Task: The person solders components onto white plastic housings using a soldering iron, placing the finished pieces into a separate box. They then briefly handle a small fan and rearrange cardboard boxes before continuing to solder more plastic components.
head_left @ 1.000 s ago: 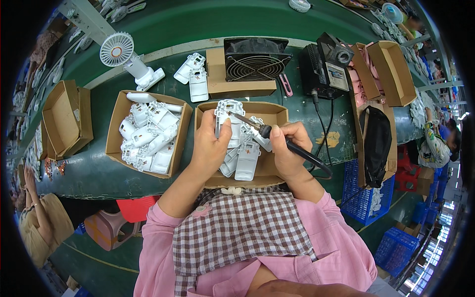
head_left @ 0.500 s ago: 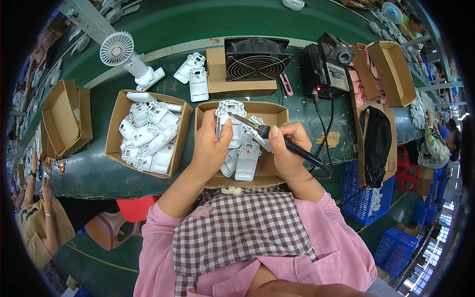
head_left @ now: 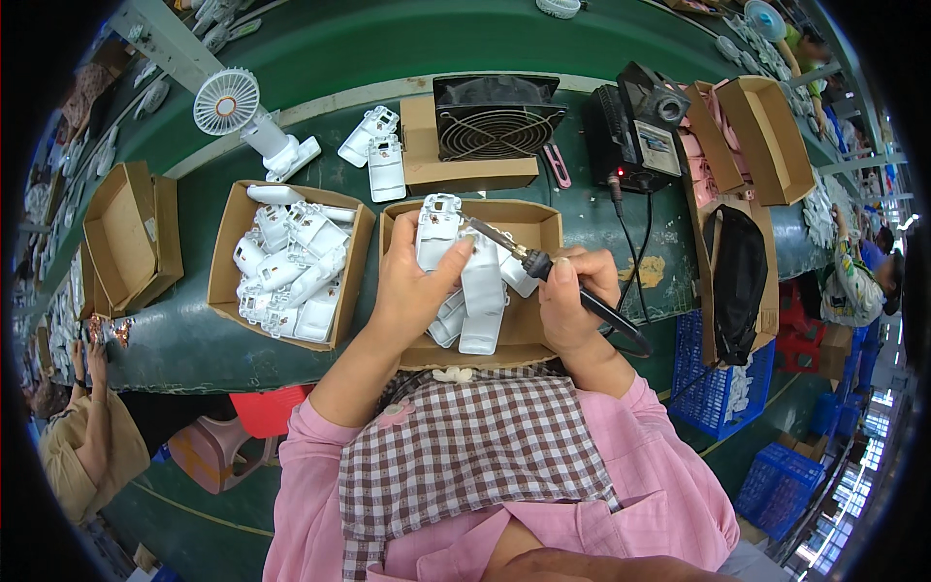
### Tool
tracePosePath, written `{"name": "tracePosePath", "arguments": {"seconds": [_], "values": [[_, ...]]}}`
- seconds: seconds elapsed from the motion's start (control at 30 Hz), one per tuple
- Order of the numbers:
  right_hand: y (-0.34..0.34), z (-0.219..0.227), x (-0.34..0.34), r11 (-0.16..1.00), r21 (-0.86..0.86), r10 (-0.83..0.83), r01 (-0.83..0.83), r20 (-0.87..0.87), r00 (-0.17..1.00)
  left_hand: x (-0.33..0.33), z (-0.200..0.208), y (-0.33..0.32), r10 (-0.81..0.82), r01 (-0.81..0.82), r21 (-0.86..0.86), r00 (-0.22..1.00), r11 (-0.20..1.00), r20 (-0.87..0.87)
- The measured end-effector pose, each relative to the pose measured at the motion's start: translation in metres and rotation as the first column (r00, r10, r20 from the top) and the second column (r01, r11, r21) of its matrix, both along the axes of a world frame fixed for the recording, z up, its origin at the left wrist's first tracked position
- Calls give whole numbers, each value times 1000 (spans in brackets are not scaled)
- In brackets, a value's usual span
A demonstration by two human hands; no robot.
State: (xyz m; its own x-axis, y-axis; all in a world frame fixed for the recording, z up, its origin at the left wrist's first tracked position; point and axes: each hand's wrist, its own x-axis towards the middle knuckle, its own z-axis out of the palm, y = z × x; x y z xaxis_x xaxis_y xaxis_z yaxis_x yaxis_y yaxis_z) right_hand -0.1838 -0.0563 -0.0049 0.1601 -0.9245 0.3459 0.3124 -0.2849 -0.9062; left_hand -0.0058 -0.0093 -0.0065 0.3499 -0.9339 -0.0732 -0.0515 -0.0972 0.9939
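Note:
My left hand [head_left: 412, 286] is closed on a white plastic housing [head_left: 439, 225], thumb toward me, above the near cardboard box [head_left: 538, 228]. In my right hand [head_left: 577, 296] is a soldering iron [head_left: 606, 312] with a black handle. Its metal tip points up and left, close to the housing's right edge; whether it touches cannot be told. Another white housing [head_left: 483, 283] shows beside my left thumb, over more white housings [head_left: 478, 333] in the box; I cannot tell whether my fingers support it.
Left of my hands, a cardboard box [head_left: 221, 276] holds several white housings. Behind stand a white handheld fan [head_left: 262, 131], two white housings [head_left: 386, 167], a black box fan [head_left: 499, 121], a pink-handled tool [head_left: 557, 165] and a black soldering station [head_left: 635, 136]. The iron's cord [head_left: 635, 252] runs at right.
The soldering iron's tip has moved right, off the housing's middle. My left hand has tilted the housing and shifted it slightly left. A white housing beside my thumb now shows more plainly.

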Motion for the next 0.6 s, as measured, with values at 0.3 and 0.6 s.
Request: {"name": "tracePosePath", "arguments": {"seconds": [0.3,0.6], "values": [[-3,2,2,1000,10,26,-24,-268,963,1,4,1,43,-37,33,974,999,-221],[-5,3,5,999,-25,21,-30,-299,954,0,7,1,37,-26,47,964,999,-265]]}}
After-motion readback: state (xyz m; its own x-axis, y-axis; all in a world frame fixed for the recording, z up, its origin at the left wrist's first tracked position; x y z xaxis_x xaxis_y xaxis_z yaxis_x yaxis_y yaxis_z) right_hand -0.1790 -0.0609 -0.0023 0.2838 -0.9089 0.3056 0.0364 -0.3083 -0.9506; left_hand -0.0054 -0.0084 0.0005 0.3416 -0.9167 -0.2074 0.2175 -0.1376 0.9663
